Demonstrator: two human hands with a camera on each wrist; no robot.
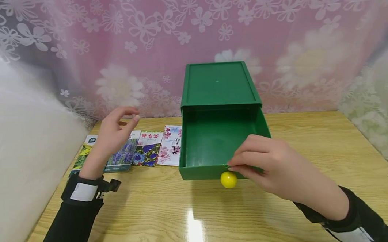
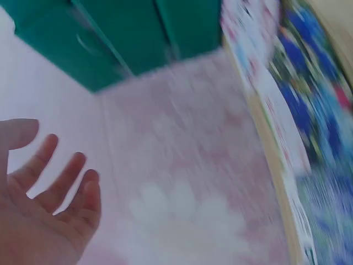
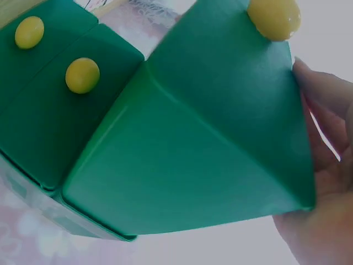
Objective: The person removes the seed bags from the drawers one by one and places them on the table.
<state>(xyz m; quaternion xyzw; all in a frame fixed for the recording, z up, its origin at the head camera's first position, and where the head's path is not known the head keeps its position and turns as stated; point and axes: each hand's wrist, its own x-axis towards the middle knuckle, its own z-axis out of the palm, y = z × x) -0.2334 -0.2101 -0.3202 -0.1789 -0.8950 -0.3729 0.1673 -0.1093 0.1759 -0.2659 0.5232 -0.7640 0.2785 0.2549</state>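
Note:
A green cabinet (image 1: 217,83) stands against the curtain with its top drawer (image 1: 200,173) pulled out, its green floor showing. A round yellow knob (image 1: 228,180) sits on the drawer's front. Just above the knob, my right hand (image 1: 268,164) pinches the front rim between thumb and fingertips. The right wrist view shows that hand (image 3: 325,160) at the drawer's edge. Off to the left, my left hand (image 1: 113,130) is raised near the flower-picture packets, its fingers loosely bent and holding nothing. In the left wrist view its fingers are spread apart.
Several printed packets lie in a row left of the cabinet, among them a lavender one (image 1: 123,155), a blue-flowered one (image 1: 147,149) and a pink-blossom one (image 1: 169,146). More yellow knobs (image 3: 83,75) mark the other drawers. A floral curtain (image 1: 163,46) hangs behind the wooden table (image 1: 146,218).

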